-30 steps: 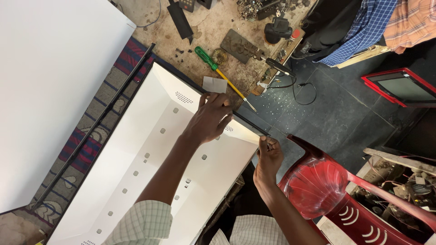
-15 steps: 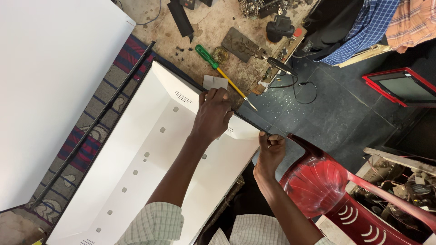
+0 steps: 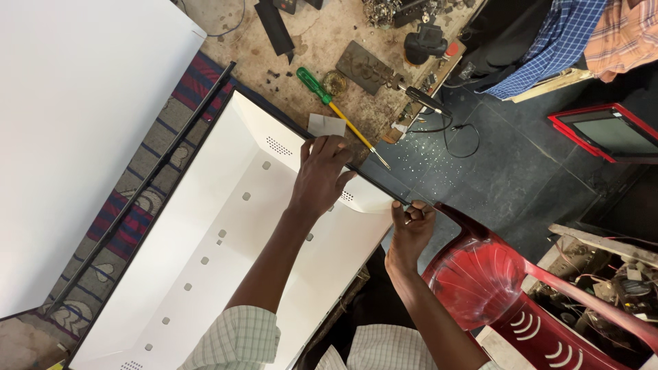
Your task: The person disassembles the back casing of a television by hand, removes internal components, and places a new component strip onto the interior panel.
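A long white panel tray [image 3: 205, 226] with a thin black frame lies across the workbench, its inside dotted with small square pads. My left hand [image 3: 321, 175] rests on the tray's far short edge, fingers curled over the black rim. My right hand [image 3: 410, 226] pinches the corner of that same rim, where the white sheet lining curls up. A green-handled screwdriver [image 3: 332, 106] lies on the bench just beyond my left hand, beside a small grey card [image 3: 326, 125].
A large white sheet [image 3: 75, 130] covers the left side, with a black strip [image 3: 144, 185] along it. Metal parts and a black tool [image 3: 425, 41] sit on the dirty bench top. A red plastic chair [image 3: 500, 288] stands at the right, a red-framed screen [image 3: 606, 130] on the floor.
My left hand has slid a little further along the far edge of the tray. My right hand has moved up slightly at the corner, still pinching the rim.
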